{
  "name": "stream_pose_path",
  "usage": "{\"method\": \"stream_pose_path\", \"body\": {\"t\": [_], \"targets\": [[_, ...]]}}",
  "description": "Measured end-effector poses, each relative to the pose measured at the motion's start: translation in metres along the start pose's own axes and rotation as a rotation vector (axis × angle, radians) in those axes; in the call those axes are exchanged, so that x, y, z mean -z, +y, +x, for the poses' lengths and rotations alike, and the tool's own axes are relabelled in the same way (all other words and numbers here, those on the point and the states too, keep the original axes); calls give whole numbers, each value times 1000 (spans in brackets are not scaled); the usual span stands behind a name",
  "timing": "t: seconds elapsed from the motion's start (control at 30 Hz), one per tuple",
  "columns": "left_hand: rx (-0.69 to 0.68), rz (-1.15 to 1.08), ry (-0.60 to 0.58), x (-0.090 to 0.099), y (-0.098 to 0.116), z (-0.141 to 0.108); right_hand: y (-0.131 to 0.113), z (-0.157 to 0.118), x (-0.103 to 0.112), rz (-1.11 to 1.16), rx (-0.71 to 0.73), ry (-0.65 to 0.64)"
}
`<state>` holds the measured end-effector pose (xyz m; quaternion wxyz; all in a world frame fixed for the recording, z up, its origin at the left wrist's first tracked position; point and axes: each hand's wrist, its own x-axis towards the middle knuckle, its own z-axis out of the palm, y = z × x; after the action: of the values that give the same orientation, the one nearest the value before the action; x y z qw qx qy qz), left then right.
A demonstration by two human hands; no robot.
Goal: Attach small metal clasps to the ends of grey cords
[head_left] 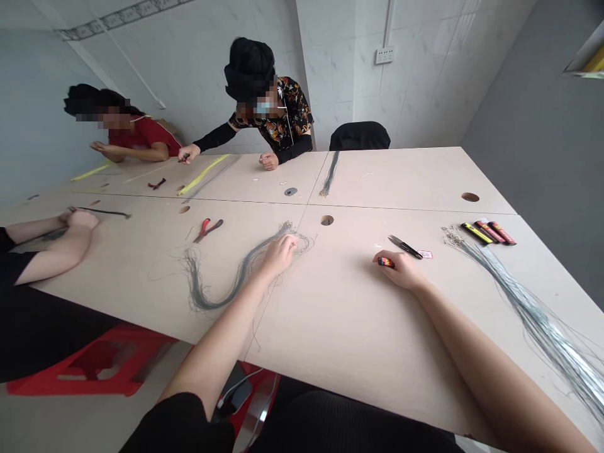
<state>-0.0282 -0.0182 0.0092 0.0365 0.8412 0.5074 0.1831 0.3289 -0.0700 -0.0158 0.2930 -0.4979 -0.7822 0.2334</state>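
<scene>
My left hand (pixel 282 251), fingers pinched together, is at a bundle of thin grey cords (pixel 245 267). Strands loop out around the fingertips, though how many lie between them is hidden. The bundle curves to the left across the table, with small metallic ends (pixel 285 226) just beyond the hand. My right hand (pixel 401 269) rests on the table, closed around a black-and-red lighter (pixel 386 262). Just past its knuckles lie small black-handled snips (pixel 404 246) and a little red-edged label (pixel 425 254).
To the right are several lighters (pixel 488 233) and a long bundle of grey cords (pixel 514 292). Red-handled pliers (pixel 207 230) lie to the left. Co-workers sit across the table (pixel 340 321) and at my left. Round holes (pixel 327 220) pierce the tabletop.
</scene>
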Motion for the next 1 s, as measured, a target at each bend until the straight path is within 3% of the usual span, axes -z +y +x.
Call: {"method": "stream_pose_path", "body": {"t": [0.2,0.67,0.83,1.0], "targets": [[-93,51,-287,5,10,-1,-1,0,0,9,-4,-6],[-131,-68,-262,13,29,22,-1,0,0,18,3,-9],[-121,-113,-220,3,66,38,-1,1,2,100,-62,21],[-168,-253,-205,-40,121,45,-3,3,4,167,-140,79]]}}
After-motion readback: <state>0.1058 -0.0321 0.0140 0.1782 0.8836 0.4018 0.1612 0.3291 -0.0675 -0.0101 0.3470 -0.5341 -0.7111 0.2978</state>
